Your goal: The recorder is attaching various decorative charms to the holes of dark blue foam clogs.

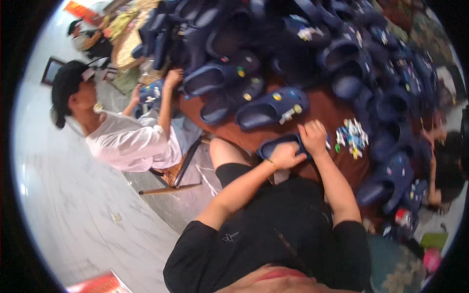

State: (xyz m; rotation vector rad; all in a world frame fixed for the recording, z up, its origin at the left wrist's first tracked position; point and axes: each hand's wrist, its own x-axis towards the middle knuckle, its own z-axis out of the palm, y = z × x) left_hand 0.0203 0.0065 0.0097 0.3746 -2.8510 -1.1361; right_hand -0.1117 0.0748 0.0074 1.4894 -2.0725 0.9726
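A dark blue clog (270, 143) is held low over the near edge of the brown table. My left hand (287, 155), with a yellowish band at the wrist, is closed round it, partly over its opening. At its toe end my right hand (315, 136) is pressed against the clog, fingers bent; whether a small piece is between them is hidden. Just beyond lies another dark blue clog (259, 115) with colourful charms on its upper. To the right of my right hand is a small pile of white, blue and yellow charms (352, 138).
Many dark blue clogs (349, 53) are heaped over the far and right parts of the brown table (332, 105). On the left a person in a white shirt (132, 136) sits handling a clog (152, 91). Another person (442, 168) is at the right edge.
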